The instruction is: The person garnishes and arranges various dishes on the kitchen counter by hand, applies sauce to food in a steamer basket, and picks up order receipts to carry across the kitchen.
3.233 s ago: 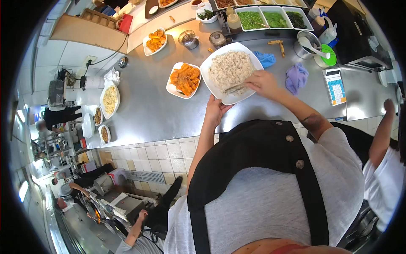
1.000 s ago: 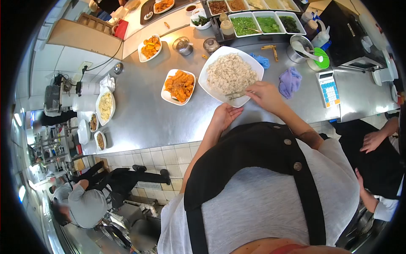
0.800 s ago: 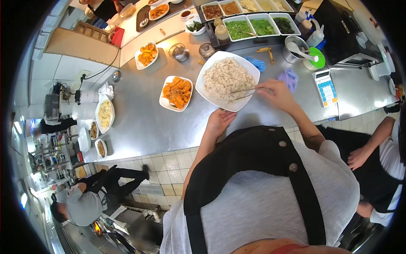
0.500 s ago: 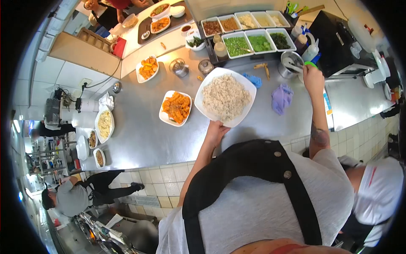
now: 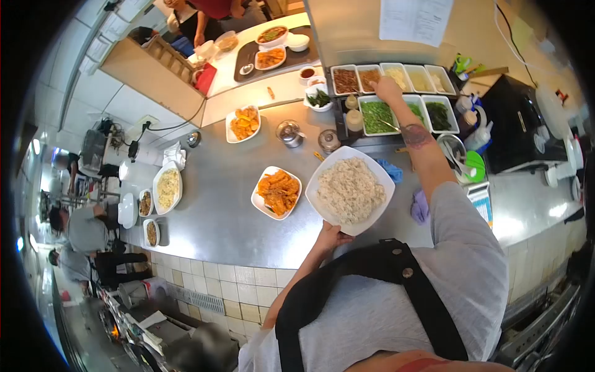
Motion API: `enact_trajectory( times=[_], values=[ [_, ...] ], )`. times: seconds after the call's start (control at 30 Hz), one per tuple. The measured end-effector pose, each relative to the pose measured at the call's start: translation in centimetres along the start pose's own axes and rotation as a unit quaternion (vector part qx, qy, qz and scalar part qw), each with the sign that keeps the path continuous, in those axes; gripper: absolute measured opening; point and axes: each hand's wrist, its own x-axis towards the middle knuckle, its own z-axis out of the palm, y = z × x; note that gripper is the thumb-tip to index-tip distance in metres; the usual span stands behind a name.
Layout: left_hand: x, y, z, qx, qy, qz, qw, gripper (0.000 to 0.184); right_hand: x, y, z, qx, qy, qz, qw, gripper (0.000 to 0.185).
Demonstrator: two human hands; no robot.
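A large white square plate [image 5: 315, 193] heaped with pale rice [image 5: 351, 189] rests on the steel counter. My left hand [image 5: 330, 237] grips the plate's near edge, fingers partly under it. My right hand [image 5: 385, 88] reaches over the topping trays, its closed fingers at a tray of brown topping [image 5: 369, 79]; what they hold, if anything, is too small to tell. Below that arm are trays of chopped greens [image 5: 377, 115], one with a spoon. Left of the rice stands a white bowl of orange fried pieces [image 5: 277, 192].
A second bowl of orange food [image 5: 244, 124], a glass jar [image 5: 289, 133] and a lidded pot [image 5: 328, 141] stand behind. Rightward are a purple cloth [image 5: 419, 207], a calculator [image 5: 480, 204] and a black appliance [image 5: 517, 127]. Filled dishes [image 5: 167, 188] line the left end; people stand beyond.
My right hand stopped working at the rice, moved to the metal pot on the right, and is now at the topping trays. My left hand stays at the plate. The view shifted toward the trays.
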Motion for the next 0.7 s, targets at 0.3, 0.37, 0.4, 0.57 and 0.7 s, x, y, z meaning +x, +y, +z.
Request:
enact_trajectory(
  times=[0.3,0.37,0.4,0.57,0.7],
  values=[
    [0.0,-0.9,0.4,-0.037,0.049,0.014,0.998,0.045,7.6,1.0,0.2,-0.103,-0.145,0.013,0.984,0.026],
    [0.0,-0.8,0.4,-0.038,0.049,0.014,0.998,0.044,6.5,1.7,-1.7,-0.167,-0.047,-0.053,0.983,0.019],
    [-0.5,-0.2,0.9,-0.043,0.052,0.012,0.998,0.044,5.5,1.5,-2.4,-0.165,0.020,-0.071,0.984,0.018],
    [-0.4,-0.1,1.3,-0.042,0.068,0.020,0.997,0.044,1.7,2.1,-1.7,-0.213,0.163,-0.218,0.938,0.018],
    [-0.1,0.5,1.6,-0.050,0.049,0.014,0.997,0.045,1.1,3.3,0.9,-0.120,0.076,-0.114,0.983,0.023]
  ],
)
